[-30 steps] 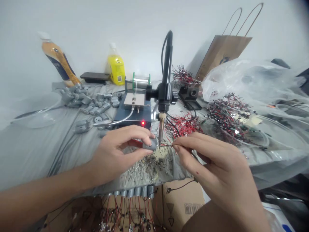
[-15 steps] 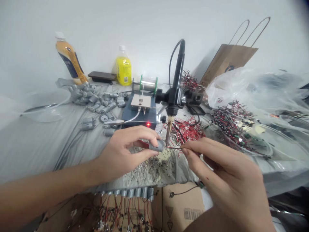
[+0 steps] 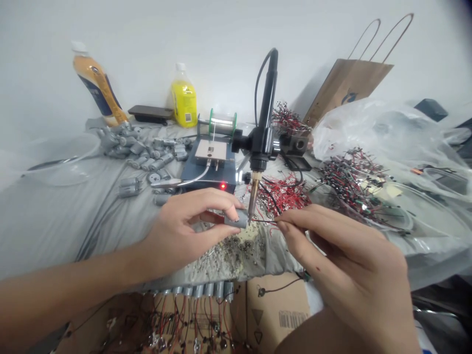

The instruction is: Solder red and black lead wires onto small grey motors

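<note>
My left hand pinches a small grey cylindrical motor between thumb and fingers, its end turned to the right. A thin dark wire runs from the fingertips of my right hand to the motor's end. The tip of a soldering iron, clamped upright in a black holder, comes down at that end, where motor and wire meet. Whether the wire touches the motor terminal is too small to tell. Under the hands lie scattered solder bits.
Behind stands a blue solder feeder with a solder spool. Grey motors are heaped at left. Red wires and dark-red wires lie in piles at right. Wired motors line the front edge above a cardboard box.
The motor's end and the wire have come closer together at the iron tip. Both hands keep their grips. The whole view has shifted slightly.
</note>
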